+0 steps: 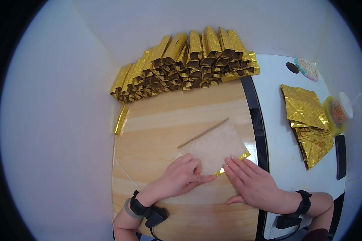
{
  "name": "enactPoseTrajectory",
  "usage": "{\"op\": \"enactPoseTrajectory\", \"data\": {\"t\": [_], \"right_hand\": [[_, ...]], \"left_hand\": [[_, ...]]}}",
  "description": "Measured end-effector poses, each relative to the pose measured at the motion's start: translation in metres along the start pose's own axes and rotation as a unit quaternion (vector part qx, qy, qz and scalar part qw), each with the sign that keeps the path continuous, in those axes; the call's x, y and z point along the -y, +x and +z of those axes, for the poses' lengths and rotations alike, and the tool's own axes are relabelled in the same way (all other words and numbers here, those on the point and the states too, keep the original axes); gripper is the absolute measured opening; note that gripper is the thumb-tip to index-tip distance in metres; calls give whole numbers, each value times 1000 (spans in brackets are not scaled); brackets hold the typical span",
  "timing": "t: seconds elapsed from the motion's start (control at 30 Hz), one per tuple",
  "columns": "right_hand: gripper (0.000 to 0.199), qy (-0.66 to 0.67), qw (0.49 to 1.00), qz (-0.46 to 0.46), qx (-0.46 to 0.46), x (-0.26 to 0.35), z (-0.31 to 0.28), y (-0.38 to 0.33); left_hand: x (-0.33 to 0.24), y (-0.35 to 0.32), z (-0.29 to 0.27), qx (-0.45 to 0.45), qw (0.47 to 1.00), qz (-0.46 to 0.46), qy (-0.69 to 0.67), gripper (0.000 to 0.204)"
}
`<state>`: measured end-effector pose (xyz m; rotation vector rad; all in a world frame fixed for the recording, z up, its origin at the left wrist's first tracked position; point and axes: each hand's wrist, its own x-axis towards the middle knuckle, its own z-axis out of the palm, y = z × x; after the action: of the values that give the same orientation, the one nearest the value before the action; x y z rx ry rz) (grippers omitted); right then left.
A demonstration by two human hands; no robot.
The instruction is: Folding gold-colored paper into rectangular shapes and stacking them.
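On the wooden board [157, 132], I press a sheet of paper [217, 146], pale side up, near the board's right edge. My left hand [181, 176] curls loosely, its index fingertip pushing down the gold folded edge [231, 164]; my right hand [251, 182] lies flat on the same fold, fingers together. Behind stands a bank of folded gold paper ingots [189, 64]; a stack of gold sheets [309, 124] waits on the white table [277, 148].

Bright, even overhead light — soft shadows, sharp focus, fisheye bending and dark vignette at the rim.
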<state>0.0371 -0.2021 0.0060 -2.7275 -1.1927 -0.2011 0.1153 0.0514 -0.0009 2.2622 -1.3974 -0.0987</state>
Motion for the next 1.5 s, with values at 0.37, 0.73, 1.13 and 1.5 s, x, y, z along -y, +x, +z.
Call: {"op": "enactPoseTrajectory", "data": {"t": [0.37,0.73,1.13,1.5], "right_hand": [[94,-11,1000,-8,28,3,-3,5],[95,-70,993,57,73,13,-13,2],[99,-142,981,119,64,12,-12,-4],[102,-20,996,-25,89,33,0,14]], "left_hand": [[7,-2,-4,33,997,8,-71,38],[7,-1,-7,29,997,4,-78,38],[10,-5,-6,35,995,5,-93,30],[16,-5,-1,12,995,36,-92,34]]}}
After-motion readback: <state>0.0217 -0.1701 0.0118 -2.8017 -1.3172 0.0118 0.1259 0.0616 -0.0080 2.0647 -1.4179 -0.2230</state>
